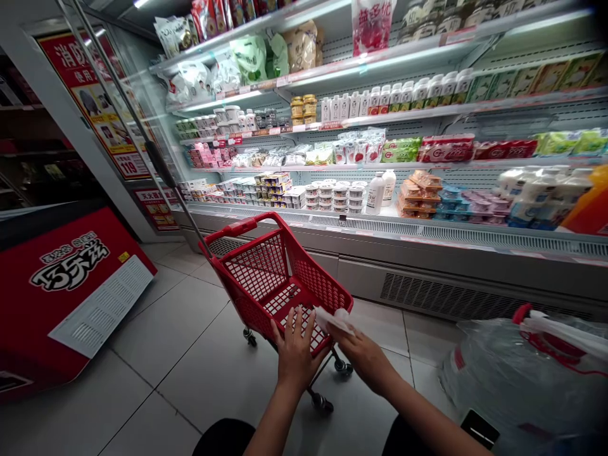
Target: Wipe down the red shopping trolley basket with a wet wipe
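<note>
A small red shopping cart (256,269) with a lattice basket stands in front of me, its near end towards me. My left hand (297,351) rests over the basket's near rim, fingers stretched out and spread against it. At the right corner of that rim, my right hand (358,354) holds a crumpled white tissue (335,318). Its fingers are partly hidden by the tissue, which lies against the cart's edge. Nothing lies on the visible part of the basket floor.
A refrigerated display (332,228) with dairy goods runs behind the cart. On the left stands a red freezer chest (71,285). A large clear plastic water jug (517,367) is close on my right, a dark phone-like object (479,429) beside it. Pale tiles (190,354) cover the floor.
</note>
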Action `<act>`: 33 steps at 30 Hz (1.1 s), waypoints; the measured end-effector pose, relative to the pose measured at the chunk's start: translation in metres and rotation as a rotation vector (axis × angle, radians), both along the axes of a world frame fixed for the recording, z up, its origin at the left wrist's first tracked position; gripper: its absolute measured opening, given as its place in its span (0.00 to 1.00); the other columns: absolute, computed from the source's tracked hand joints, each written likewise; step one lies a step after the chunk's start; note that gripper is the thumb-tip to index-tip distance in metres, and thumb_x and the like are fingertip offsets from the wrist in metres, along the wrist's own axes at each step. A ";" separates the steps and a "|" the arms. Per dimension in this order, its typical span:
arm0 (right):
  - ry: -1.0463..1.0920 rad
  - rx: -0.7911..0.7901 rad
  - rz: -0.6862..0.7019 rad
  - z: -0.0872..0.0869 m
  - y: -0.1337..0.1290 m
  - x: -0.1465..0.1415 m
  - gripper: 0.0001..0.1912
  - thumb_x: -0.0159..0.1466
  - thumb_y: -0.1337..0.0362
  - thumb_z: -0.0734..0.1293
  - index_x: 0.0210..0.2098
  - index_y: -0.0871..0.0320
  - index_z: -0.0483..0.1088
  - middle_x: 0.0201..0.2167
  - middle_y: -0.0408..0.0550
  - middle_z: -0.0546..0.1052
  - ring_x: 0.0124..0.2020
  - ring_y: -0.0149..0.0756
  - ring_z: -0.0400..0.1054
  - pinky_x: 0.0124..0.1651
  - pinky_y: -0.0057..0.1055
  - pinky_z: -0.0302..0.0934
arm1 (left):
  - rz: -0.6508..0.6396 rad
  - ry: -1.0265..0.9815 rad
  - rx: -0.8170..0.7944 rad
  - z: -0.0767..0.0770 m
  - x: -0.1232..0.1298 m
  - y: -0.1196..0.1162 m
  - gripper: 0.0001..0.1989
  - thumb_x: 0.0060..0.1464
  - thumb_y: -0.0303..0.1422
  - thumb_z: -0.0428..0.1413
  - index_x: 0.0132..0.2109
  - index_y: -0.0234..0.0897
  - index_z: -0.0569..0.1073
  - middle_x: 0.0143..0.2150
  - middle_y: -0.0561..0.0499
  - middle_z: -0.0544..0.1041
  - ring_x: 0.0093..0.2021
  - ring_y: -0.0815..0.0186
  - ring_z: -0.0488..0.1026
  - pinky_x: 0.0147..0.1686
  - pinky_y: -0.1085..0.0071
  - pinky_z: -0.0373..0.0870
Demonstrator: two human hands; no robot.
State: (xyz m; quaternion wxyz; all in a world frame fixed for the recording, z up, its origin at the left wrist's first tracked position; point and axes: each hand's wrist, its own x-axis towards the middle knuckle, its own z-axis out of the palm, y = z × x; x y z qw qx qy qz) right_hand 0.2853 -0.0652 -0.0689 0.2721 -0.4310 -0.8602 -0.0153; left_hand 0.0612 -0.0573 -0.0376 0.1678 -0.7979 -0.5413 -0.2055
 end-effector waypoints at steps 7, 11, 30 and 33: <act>-0.013 0.043 0.110 0.005 0.019 0.025 0.43 0.65 0.82 0.56 0.74 0.44 0.50 0.70 0.44 0.65 0.71 0.42 0.58 0.69 0.47 0.62 | -0.009 -0.001 -0.018 0.001 -0.003 -0.004 0.40 0.61 0.52 0.56 0.75 0.46 0.55 0.74 0.40 0.61 0.74 0.43 0.53 0.70 0.31 0.31; 0.004 0.037 -0.035 -0.001 0.056 0.064 0.41 0.67 0.80 0.56 0.73 0.41 0.52 0.71 0.42 0.63 0.72 0.43 0.55 0.70 0.51 0.58 | 0.006 0.000 -0.022 0.004 -0.001 -0.006 0.42 0.62 0.51 0.56 0.76 0.45 0.51 0.74 0.40 0.61 0.75 0.44 0.52 0.70 0.31 0.31; 0.165 -0.029 -0.062 -0.017 0.057 0.066 0.38 0.70 0.76 0.54 0.74 0.40 0.48 0.72 0.39 0.60 0.70 0.38 0.59 0.73 0.48 0.52 | 0.054 0.003 0.024 -0.004 0.009 -0.011 0.43 0.61 0.50 0.57 0.76 0.47 0.49 0.75 0.40 0.59 0.76 0.41 0.46 0.69 0.29 0.33; 0.303 -0.084 -0.149 -0.029 0.025 0.027 0.37 0.72 0.74 0.53 0.75 0.41 0.45 0.73 0.43 0.58 0.71 0.41 0.57 0.70 0.49 0.58 | 0.067 -0.018 0.021 -0.005 0.014 -0.010 0.42 0.61 0.49 0.56 0.76 0.46 0.50 0.75 0.40 0.59 0.76 0.40 0.45 0.69 0.29 0.32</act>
